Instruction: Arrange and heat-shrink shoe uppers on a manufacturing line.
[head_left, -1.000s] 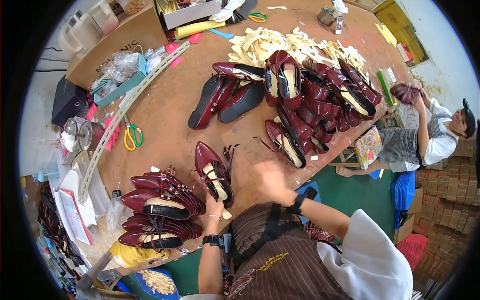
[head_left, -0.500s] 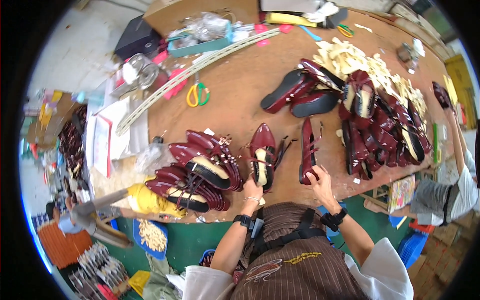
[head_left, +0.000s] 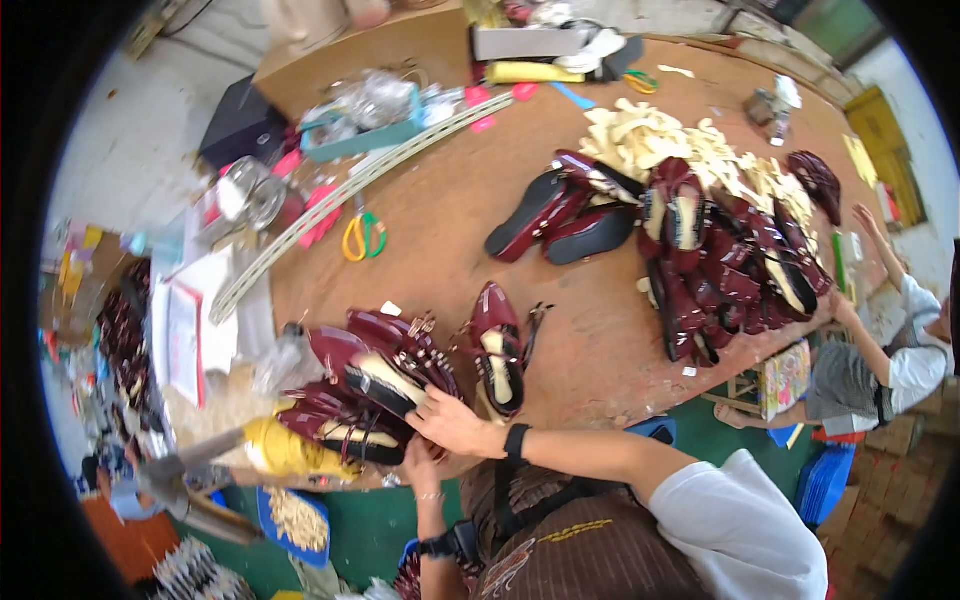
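Observation:
A group of shiny burgundy strappy flat shoes lies at the near left of the table. My right hand reaches across to it and grips the heel end of one burgundy shoe, whose pale insole faces up. Just below, my left hand is at the near edge of the same group. Its fingers are partly hidden behind the shoes and my right hand. A single burgundy shoe lies by itself right of the group, toe pointing away.
A heap of burgundy shoes covers the right side, with pale shoe stuffing behind it. Scissors, a slotted metal strip and a teal box lie farther back. At right, another person's hand touches the heap. A yellow-wrapped post stands near left.
My right hand has let go of the upright shoe at right and crossed left to the group. My left hand has left the single shoe and moved left. The view has shifted.

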